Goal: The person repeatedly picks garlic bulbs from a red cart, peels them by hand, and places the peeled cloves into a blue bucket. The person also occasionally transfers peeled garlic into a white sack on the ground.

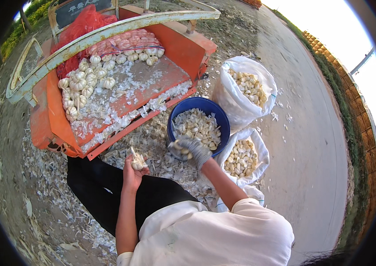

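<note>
My bare left hand (133, 172) is closed around a partly broken-up garlic bulb (139, 162), its stem pointing up, above my dark trousers. My right hand (193, 150), in a grey glove, is at the near rim of a blue bucket (224, 119). Its fingers are blurred by motion, but several pale cloves (184, 150) show among them. Inside the bucket lies a heap of loose garlic cloves (199, 126) mixed with papery skins.
An orange metal cart bed (130, 95) with a pale rail (126, 32) holds whole garlic bulbs (79, 84), a red mesh sack (130, 40) and skins. Right of the bucket stand white sacks of cloves, one farther (230, 99), one nearer (262, 153). Skins litter the ground.
</note>
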`<state>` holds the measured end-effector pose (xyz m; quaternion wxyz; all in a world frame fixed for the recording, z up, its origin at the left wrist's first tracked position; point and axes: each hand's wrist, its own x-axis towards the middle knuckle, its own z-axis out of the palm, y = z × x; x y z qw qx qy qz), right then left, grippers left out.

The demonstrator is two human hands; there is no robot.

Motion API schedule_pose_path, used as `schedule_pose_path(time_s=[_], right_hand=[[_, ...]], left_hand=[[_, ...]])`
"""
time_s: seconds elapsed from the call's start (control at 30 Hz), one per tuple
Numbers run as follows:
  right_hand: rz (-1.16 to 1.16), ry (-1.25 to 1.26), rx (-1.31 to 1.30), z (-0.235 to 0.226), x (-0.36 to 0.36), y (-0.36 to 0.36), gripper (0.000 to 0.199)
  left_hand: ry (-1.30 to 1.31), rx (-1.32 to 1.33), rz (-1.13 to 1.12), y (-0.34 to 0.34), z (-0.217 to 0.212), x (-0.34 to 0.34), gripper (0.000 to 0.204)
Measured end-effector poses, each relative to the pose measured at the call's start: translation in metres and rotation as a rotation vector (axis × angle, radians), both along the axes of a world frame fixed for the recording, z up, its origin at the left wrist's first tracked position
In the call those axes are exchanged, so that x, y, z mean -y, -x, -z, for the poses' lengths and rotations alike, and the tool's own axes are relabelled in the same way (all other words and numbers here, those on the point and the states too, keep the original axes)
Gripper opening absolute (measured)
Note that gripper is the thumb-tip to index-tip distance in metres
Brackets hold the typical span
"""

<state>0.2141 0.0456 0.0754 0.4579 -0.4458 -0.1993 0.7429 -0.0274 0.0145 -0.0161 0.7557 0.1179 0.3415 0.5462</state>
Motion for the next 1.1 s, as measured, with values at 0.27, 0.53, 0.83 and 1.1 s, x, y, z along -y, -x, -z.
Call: schedule_pose_path(time_s=[0.27, 0.53, 0.83, 1.1], right_hand=[[0.356, -0.455, 2.3, -0.088, -0.154, -0.334, 0.045], [-0.212, -0.733, 0.854, 0.069, -0.036, 0.028, 0.024], [-0.336, -0.403, 0.777, 0.096, 0.015, 0.124, 0.02], [-0.321, -0.256, 0.396, 0.107, 0.01, 0.106, 0.009]], left_hand=[[-0.046, 0.103, 0.085, -0.027, -0.01, -0.011, 0.035], [-0.031, 0.072, -0.066, -0.013, 0.001, -0.003, 0.032], [-0.052, -0.132, -0.231, -0.008, 0.017, 0.005, 0.02], [0.007, 0.015, -0.185, -0.008, 0.009, 0.001, 0.02]])
